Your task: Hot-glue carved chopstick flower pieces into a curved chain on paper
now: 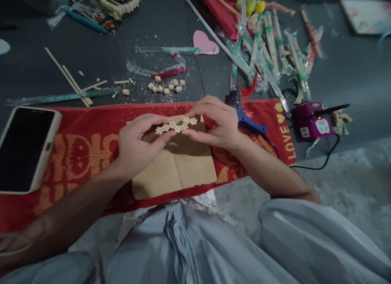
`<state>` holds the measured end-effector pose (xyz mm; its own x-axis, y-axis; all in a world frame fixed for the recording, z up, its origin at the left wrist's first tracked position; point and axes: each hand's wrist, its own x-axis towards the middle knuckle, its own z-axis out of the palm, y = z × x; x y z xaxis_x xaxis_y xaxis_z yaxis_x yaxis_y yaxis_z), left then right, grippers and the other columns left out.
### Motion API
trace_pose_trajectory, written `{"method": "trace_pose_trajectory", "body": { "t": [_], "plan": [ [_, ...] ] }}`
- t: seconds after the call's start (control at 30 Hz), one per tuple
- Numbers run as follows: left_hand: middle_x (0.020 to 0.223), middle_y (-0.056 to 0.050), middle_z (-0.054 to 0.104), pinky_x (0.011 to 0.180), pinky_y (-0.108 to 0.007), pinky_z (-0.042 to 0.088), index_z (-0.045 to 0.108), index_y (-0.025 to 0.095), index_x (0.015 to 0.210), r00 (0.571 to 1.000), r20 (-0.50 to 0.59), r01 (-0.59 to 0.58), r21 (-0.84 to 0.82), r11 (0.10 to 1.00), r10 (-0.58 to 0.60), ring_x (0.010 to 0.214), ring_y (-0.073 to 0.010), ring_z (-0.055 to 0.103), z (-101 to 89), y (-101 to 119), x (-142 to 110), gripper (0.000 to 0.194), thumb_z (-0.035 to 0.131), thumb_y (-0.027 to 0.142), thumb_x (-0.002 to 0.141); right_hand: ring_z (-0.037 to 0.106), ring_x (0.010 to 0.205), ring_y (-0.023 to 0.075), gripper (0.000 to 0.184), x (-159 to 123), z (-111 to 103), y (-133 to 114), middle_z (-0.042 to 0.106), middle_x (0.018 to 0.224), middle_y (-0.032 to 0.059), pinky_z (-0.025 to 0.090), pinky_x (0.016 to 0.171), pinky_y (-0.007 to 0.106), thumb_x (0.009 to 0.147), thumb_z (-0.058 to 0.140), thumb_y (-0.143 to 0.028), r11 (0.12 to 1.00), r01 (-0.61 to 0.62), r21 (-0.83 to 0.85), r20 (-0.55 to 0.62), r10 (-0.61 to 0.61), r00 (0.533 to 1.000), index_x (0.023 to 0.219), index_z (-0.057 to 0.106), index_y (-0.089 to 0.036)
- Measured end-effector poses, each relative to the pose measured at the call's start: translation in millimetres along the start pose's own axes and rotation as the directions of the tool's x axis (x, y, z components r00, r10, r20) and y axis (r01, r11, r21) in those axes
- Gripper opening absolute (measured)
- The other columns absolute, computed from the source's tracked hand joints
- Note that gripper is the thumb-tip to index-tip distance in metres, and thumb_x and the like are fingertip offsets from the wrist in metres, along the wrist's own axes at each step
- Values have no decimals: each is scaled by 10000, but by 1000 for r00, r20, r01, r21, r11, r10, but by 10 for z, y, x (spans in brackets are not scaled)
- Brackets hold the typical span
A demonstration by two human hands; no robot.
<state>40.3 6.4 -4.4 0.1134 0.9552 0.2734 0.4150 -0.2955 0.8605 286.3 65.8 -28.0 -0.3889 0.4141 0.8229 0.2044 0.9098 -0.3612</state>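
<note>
The left hand (132, 139) pinches one end of the pale strip (177, 128) between thumb and fingers. The strip bridges both hands over the brown paper (174, 166). The right hand (220, 123) grips the other end. Light, even pressure should protect its joints.

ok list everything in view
joined star pieces: one chain, cream, centre
loose star pieces: about ten, cream, behind towel
phone: one, black and cream, left
towel: one, patterned red, front
sheet: one, tan, on towel
glue gun: one, blue, right
socket box: one, purple, far right
heart: one, pink, back middle
wrapped sticks: many, pale and green, back right
bare sticks: several, cream, back left
loop: one, cream, top left
table: one, dark grey, underneath
left hand: one, bare, chain's left end
right hand: one, bare, chain's right end
</note>
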Motion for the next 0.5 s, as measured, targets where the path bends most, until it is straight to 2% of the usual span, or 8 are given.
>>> {"method": "trace_pose_trajectory", "body": {
  "t": [0.2,0.4,0.5],
  "plan": [
    [1075,-27,881,829,-381,663,886,334,1063,1000,4,-22,-27,999,22,927,-238,812,4,-34,-9,178,919,481,968,788,875,173,239,16,-26,13,839,1011,22,655,812,332,1104,817,-418,1000,27,10,30,-27,999,1220,751,-219],
    [1081,-29,888,875,-379,666,896,330,1057,1000,9,-30,-13,999,30,954,-242,819,8,-31,-10,139,904,446,980,800,915,173,282,7,-21,7,853,1038,34,656,836,331,1087,845,-436,999,25,30,22,-26,999,1218,753,-204],
    [1093,-23,892,888,-387,672,893,349,1058,1000,13,-18,-15,1000,19,965,-246,821,6,-32,-10,140,906,465,981,791,901,170,286,-6,-17,5,841,1020,21,647,826,337,1114,797,-488,1000,5,2,32,-5,999,1206,757,-220]
  ]
}}
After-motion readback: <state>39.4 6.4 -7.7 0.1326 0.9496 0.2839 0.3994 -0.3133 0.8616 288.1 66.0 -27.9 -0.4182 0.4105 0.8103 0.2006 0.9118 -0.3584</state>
